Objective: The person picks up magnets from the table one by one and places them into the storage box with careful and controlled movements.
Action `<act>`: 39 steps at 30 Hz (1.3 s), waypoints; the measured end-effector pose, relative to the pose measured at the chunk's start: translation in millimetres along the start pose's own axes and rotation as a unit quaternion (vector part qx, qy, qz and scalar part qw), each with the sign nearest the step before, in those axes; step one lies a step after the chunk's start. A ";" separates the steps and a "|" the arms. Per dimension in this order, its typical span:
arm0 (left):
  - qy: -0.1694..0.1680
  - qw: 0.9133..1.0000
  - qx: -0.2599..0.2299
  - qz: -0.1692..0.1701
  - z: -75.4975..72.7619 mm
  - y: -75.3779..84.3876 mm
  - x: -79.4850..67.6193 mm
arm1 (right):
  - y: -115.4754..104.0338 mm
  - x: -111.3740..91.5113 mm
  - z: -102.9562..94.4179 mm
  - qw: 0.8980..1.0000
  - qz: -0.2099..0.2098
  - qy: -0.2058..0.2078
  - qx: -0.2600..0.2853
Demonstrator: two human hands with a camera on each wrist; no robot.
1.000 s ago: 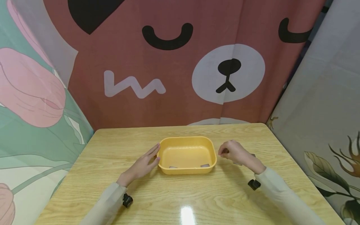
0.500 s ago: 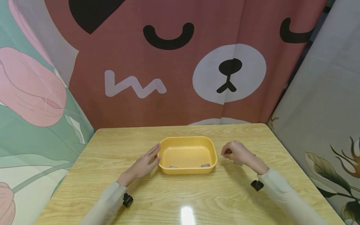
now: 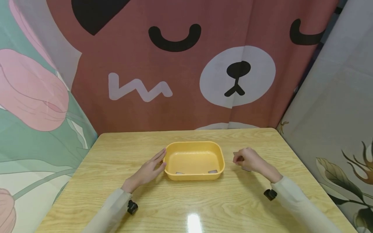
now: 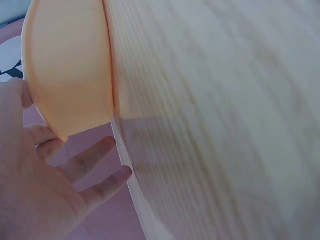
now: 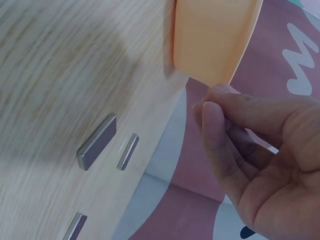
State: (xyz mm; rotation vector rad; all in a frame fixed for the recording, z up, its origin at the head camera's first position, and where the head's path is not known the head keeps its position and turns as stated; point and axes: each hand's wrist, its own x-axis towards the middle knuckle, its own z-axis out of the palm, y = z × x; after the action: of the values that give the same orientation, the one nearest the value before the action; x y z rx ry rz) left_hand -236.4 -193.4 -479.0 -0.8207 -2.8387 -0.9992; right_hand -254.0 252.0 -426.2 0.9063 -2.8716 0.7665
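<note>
A yellow plastic tub [image 3: 193, 177] stands on the table. Two small grey flat pieces, one on the left [image 3: 179, 173] and one on the right [image 3: 212, 171], show inside near its front wall. My left hand [image 3: 146, 171] touches the tub's left end with fairly straight fingers. Off the tub's right side, my right hand [image 3: 250, 159] hovers with curled fingers, thumb and fingertips together. The right wrist view shows nothing between those fingertips [image 5: 213, 112]. Below them lie silver-grey rectangular bars: a thicker one [image 5: 97, 142], a slimmer one [image 5: 128, 151] and another at the frame edge [image 5: 76, 227].
The light wood table [image 3: 192, 197] carries everything. Its back edge runs along a hanging curtain with a bear print [image 3: 180, 71]. Floral curtains hang on the left [image 3: 35, 97] and right [image 3: 335, 129]. Black wrist cameras sit at both cuffs.
My right hand has moved a little to the right, away from the tub, and a grey piece now shows beside its fingers. The left hand and the tub have stayed in place.
</note>
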 end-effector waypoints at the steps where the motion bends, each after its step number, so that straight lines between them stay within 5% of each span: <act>1: -0.001 1.000 -0.001 0.001 0.1 0.0 -0.2 | 0.3 -1.1 0.4 1.000 0.000 0.000 -0.001; 39: -0.010 1.000 0.010 -0.016 -0.9 0.2 0.3 | 16.0 -16.6 3.6 1.000 -0.007 0.003 -0.018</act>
State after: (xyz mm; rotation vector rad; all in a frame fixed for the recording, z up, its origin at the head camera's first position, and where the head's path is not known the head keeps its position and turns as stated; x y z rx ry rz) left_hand -236.7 -193.6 -478.1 -0.7906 -2.8824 -0.9707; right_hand -248.7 270.5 -439.4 0.9187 -2.8607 0.7130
